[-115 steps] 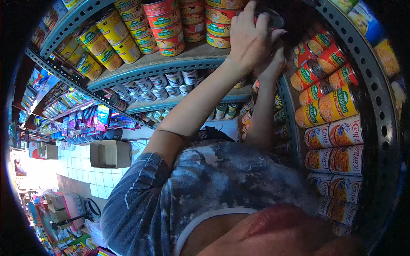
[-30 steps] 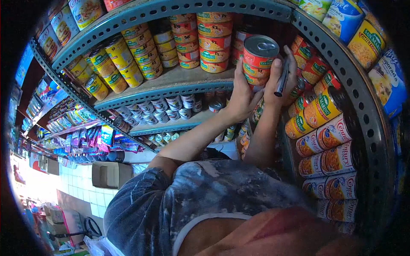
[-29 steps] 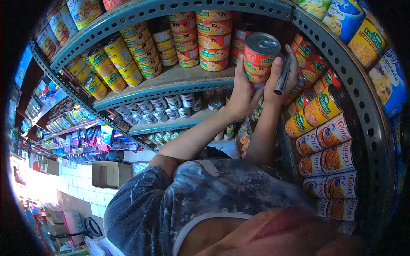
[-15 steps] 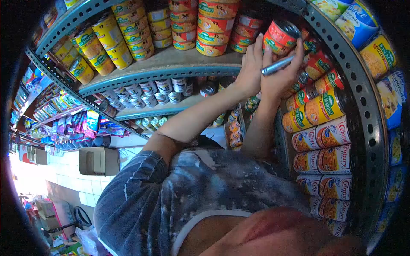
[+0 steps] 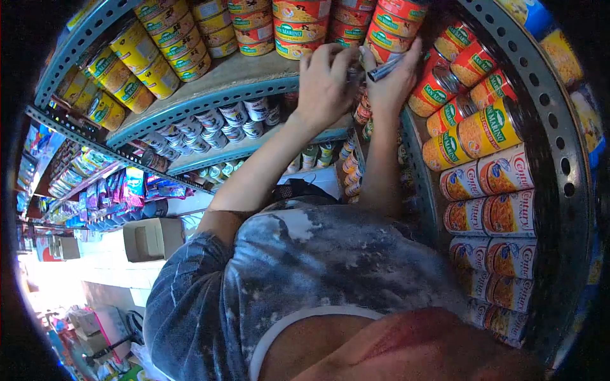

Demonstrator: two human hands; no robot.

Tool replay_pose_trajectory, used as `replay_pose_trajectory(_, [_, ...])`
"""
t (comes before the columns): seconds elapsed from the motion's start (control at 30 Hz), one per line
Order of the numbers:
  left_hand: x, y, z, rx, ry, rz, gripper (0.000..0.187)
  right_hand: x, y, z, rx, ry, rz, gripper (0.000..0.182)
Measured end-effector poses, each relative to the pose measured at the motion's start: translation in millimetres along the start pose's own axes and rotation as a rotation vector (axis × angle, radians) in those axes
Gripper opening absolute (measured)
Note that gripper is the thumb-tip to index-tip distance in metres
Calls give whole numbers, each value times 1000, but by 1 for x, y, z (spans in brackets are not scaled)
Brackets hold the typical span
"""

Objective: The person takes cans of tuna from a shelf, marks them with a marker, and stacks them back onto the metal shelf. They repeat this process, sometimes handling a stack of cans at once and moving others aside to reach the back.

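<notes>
My right hand (image 5: 393,82) is closed around a silver-grey marker pen (image 5: 386,66), which slants in front of a stack of red San Marino cans (image 5: 395,25). Beside it, on the left, my left hand (image 5: 325,86) is raised with curled fingers. A small greyish shape shows near its fingertips, too blurred to make out. Just beyond that hand stands a stack of larger orange and yellow cans (image 5: 300,28), with dark handwritten marks on their tops or sides. Both hands are above the shelf's front edge, apart from each other.
Yellow cans (image 5: 171,38) line the curved upper shelf (image 5: 241,79). White-labelled cans (image 5: 232,117) fill the shelf below. To the right, San Marino corned cans (image 5: 473,136) and Century cans (image 5: 489,178) lie stacked beside a perforated metal post (image 5: 559,127). A cardboard box (image 5: 152,240) sits at left.
Both hands have come down from the red can they were against, and the left has moved away to the left. The can now tops the stack. The marker stays in my right hand.
</notes>
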State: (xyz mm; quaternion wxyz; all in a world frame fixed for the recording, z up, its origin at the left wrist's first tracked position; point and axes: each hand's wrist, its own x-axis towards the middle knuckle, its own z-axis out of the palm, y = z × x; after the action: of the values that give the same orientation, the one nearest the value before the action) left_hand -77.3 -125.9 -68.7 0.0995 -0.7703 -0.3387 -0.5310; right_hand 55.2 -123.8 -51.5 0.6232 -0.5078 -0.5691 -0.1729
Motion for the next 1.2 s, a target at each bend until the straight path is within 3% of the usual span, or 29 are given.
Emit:
replay_pose_trajectory(0.07, [-2, -9, -9, -90, 62, 31, 45, -3, 1, 7, 78, -26, 107, 94])
replay_pose_trajectory(0.27, [-10, -34, -32, -84, 86, 109, 38, 0, 6, 23, 127, 92, 68, 88])
replay_pose_trajectory(0.4, [-13, -49, -54, -67, 91, 101, 34, 10, 6, 25, 121, 127, 194, 87])
replay_pose_trajectory(0.47, [-15, -60, -59, -81, 121, 112, 32, 18, 19, 21, 158, 21, 175, 90])
replay_pose_trajectory(0.53, [-18, -66, -70, -93, 144, 81, 31, 23, 27, 15, 146, 28, 198, 83])
replay_pose_trajectory(0.6, [-23, -74, -82, -88, 130, 63, 27, 26, 29, 6, 53, -139, 241, 73])
replay_pose_trajectory(0.63, [-25, -78, -89, -47, 146, 52, 26, 26, 17, 2, -102, -115, 222, 65])
replay_pose_trajectory(0.8, [-40, -98, -108, 5, 191, 61, 22, 30, 21, 9, -139, -120, 194, 66])
replay_pose_trajectory(0.9, [-43, -100, -109, -5, 184, 100, 22, 37, 71, 27, 296, -195, 275, 65])
replay_pose_trajectory(0.93, [-44, -102, -109, 0, 173, 103, 23, 41, 82, 31, 292, -181, 276, 65])
replay_pose_trajectory(1.0, [-46, -103, -109, 13, 150, 132, 25, 52, 98, 37, 140, -230, 459, 69])
replay_pose_trajectory(1.03, [-47, -104, -107, 44, 136, 142, 24, 53, 119, 44, 452, -201, 604, 68])
replay_pose_trajectory(1.07, [-48, -105, -105, 77, 123, 150, 22, 56, 132, 50, 454, -195, 597, 68])
replay_pose_trajectory(1.13, [-48, -106, -103, 101, 141, 169, 22, 67, 140, 58, 601, -182, 939, 59])
replay_pose_trajectory(1.2, [-49, -110, -98, 133, 185, 212, 21, 76, 137, 64, 776, -290, 895, 55])
